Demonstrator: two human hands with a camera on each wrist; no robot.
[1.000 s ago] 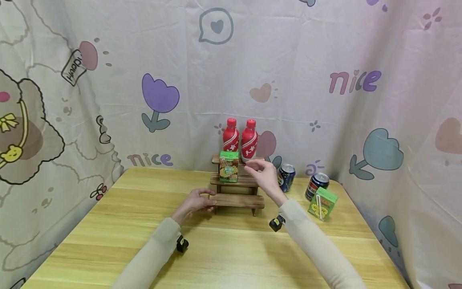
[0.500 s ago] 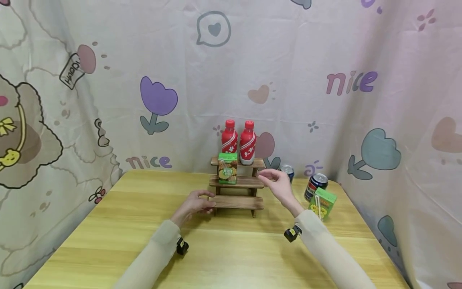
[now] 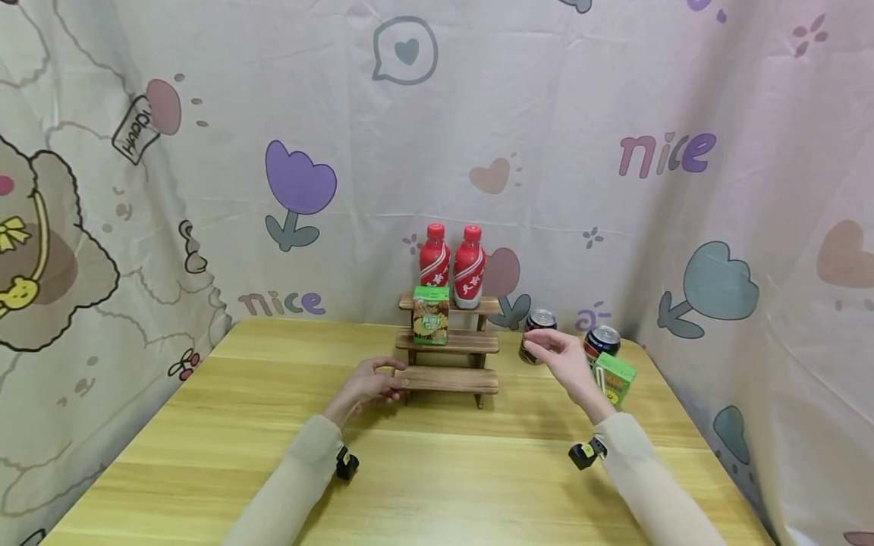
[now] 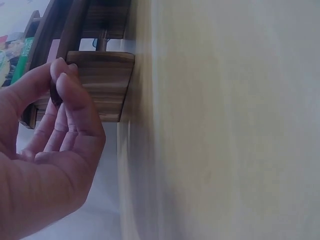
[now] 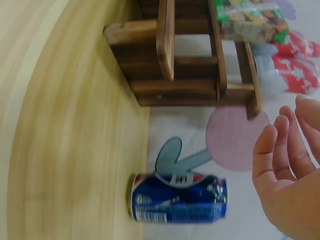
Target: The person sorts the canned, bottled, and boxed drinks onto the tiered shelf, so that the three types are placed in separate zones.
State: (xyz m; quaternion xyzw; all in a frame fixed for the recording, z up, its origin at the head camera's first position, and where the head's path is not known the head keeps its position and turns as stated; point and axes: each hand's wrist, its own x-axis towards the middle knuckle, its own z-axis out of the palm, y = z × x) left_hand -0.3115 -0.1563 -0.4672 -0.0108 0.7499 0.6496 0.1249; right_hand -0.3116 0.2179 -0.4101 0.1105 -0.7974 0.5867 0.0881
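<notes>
Head: right hand (image 3: 568, 365) hangs in front of the left can (image 3: 542, 321), partly covering it; fingers loosely bent, nothing in them. Can is on the table (image 3: 437, 478), right of the stand (image 3: 471, 343). Right hand is clearly nearer.

Left wrist: left hand (image 4: 55, 140) thumb and fingertips pinch the end of the bottom shelf (image 3: 447, 379). No can visible.

Right wrist: can upright, long axis vertical. Fingers sit above its top level, toward the stand, visibly apart. To meet it they'd go down and right, I'd judge.
</notes>
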